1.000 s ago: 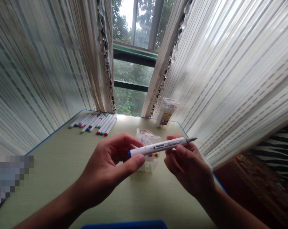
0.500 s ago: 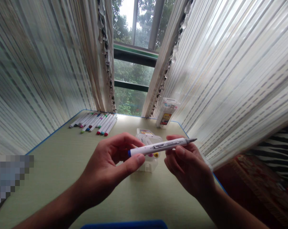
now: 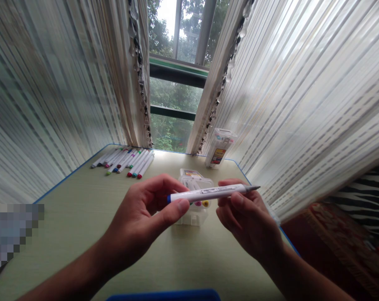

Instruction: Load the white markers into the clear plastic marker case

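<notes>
While held level, marker (image 3: pixel 208 193) spans left hand (image 3: pixel 142 221) & right hand (image 3: pixel 246 217).

A row of capped markers (image 3: pixel 123 162) lies at the far left of the bench (image 3: pixel 83 217). A clear tub (image 3: pixel 220 148) stands at its far right, sheer curtains (image 3: pixel 302 104) hanging behind.

Marker (image 3: pixel 208 193) over box (image 3: pixel 194 182), pens (image 3: pixel 123 161) behind-left

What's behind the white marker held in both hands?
A clear plastic marker case on the green table, with yellow and pink caps showing inside. The white marker hides its middle.
</notes>
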### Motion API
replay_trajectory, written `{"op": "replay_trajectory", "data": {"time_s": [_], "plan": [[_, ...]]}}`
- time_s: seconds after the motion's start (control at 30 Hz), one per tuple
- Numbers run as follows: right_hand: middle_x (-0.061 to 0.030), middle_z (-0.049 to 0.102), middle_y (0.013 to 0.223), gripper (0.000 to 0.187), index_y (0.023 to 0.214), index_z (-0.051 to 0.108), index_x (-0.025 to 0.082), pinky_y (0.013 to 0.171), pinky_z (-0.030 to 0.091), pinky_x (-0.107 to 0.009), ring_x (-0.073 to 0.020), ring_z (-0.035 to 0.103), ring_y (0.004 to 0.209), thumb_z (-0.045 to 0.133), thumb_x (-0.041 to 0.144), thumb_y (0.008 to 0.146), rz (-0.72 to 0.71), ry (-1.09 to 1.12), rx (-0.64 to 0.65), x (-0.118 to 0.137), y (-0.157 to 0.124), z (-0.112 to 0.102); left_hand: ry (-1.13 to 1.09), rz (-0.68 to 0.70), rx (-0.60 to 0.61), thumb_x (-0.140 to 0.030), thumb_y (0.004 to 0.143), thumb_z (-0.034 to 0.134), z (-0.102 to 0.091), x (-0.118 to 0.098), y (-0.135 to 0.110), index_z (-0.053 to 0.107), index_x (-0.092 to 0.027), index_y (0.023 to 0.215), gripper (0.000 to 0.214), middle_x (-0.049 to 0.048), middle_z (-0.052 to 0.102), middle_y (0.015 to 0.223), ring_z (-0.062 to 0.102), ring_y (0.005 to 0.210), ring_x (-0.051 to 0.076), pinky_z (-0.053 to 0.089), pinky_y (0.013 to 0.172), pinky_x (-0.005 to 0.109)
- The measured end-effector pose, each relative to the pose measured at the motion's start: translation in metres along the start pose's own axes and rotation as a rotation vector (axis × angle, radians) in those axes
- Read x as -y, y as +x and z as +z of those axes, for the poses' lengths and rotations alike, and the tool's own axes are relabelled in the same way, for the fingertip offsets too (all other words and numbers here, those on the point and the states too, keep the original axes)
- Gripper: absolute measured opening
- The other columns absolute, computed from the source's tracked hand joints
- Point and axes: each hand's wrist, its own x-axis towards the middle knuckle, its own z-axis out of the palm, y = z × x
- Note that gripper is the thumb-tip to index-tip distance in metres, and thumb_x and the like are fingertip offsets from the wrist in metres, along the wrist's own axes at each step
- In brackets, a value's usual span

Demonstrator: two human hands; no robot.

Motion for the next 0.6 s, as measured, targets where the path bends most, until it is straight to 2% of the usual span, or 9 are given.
{"op": "replay_trajectory", "data": {"time_s": [0.27, 0.6], "plan": [[-0.0005, 0.075, 0.069, 0.017, 0.098, 0.087, 0.023, 0.035, 0.021, -0.017, -0.0001, 0.039, 0.034, 0.088, 0.031, 0.083, -0.003, -0.016, 0.000, 0.0000, 0.0005, 0.0011, -0.009, 0.052, 0.004, -0.031, 0.091, 0.081, -0.0005, 0.0006, -0.0016, 0.076, -0.021, 0.097, 0.012, -0.0047, 0.064, 0.069, 0.047, 0.057, 0.005, 0.034, 0.049, 0.012], [-0.0008, 0.077, 0.070, 0.017, 0.097, 0.087, 0.024, 0.035, 0.021, -0.017, -0.0006, 0.040, 0.035, 0.089, 0.032, 0.082, 0.009, -0.014, -0.015, -0.0005, -0.0005, 0.0001, 0.020, 0.034, -0.014, -0.035, 0.092, 0.079, -0.0003, -0.0001, -0.0024, 0.077, -0.021, 0.096, 0.014, -0.0030, 0.066, 0.070, 0.049, 0.059, 0.007, 0.036, 0.049, 0.014]]}}
